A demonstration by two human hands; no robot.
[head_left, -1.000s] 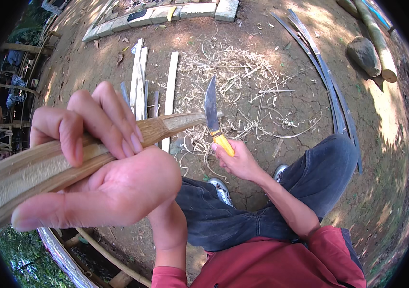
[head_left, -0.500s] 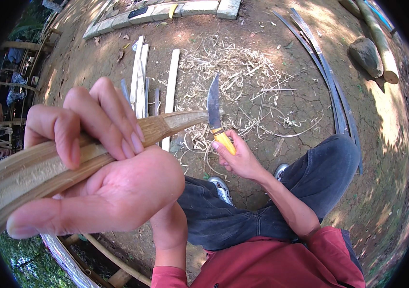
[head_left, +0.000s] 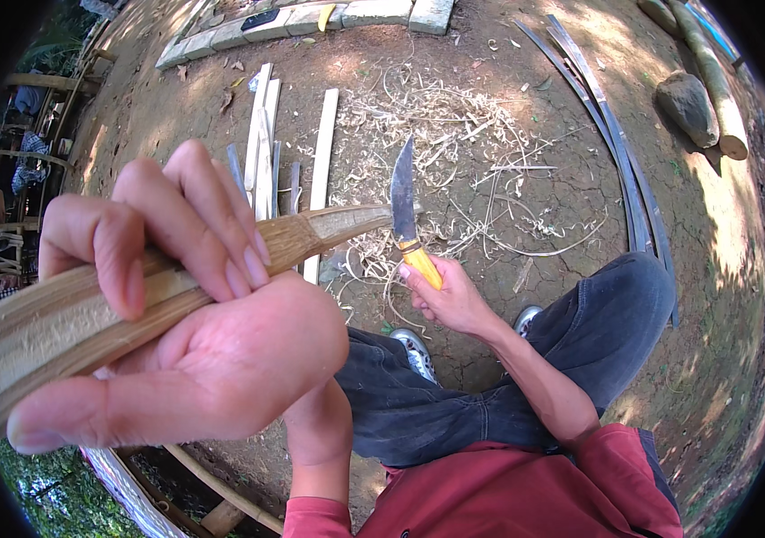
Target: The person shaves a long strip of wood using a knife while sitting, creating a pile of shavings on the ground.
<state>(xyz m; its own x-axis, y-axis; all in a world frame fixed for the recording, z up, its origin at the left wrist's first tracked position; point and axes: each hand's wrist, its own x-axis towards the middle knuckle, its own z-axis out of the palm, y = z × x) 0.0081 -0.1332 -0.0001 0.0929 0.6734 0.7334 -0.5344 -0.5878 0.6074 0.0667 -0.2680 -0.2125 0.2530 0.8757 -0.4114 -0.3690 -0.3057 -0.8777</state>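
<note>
My left hand [head_left: 194, 332] is raised close at the left, its fingers wrapped round a bamboo strip [head_left: 51, 314]. The strip is pale brown, broad at the near left and narrowing toward its far end. In front of my knees, my right hand [head_left: 450, 291] grips the yellow handle of a knife [head_left: 403, 193]. Its dark curved blade points up and away. The narrow end of the strip reaches the blade in the picture; whether the two touch I cannot tell.
Pale shavings [head_left: 454, 117] litter the dirt ground ahead. Light wooden slats [head_left: 321, 170] lie left of them, long dark strips [head_left: 616, 134] to the right. Farther right are a rock [head_left: 687, 108] and a log [head_left: 714, 81]. A brick edging [head_left: 293, 22] runs along the back.
Almost nothing differs. My left hand and the bamboo strip have shifted very slightly, and the view has tilted a touch. Both grips are the same.
</note>
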